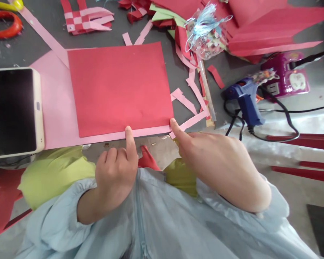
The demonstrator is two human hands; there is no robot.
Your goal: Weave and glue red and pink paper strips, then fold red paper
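A red sheet of paper (121, 90) lies flat on a larger pink sheet (54, 104), whose strip shows along the near edge. My left hand (116, 172) rests its stretched index fingertip on the near edge of the red sheet; its other fingers are loosely curled and hold nothing. At the near right corner of the red paper, my right hand (213, 162) touches down with its index finger extended. The other fingers of that hand are mostly hidden beneath it. Pink paper strips (194, 122) lie just beyond this corner.
A phone (13, 111) lies at the left, on the pink sheet's edge. Orange-handled scissors (5, 25) and a woven paper piece (83, 18) are farther back. A bag of beads (207, 43), red paper (259, 25) and a blue glue gun (245, 97) with cords sit right.
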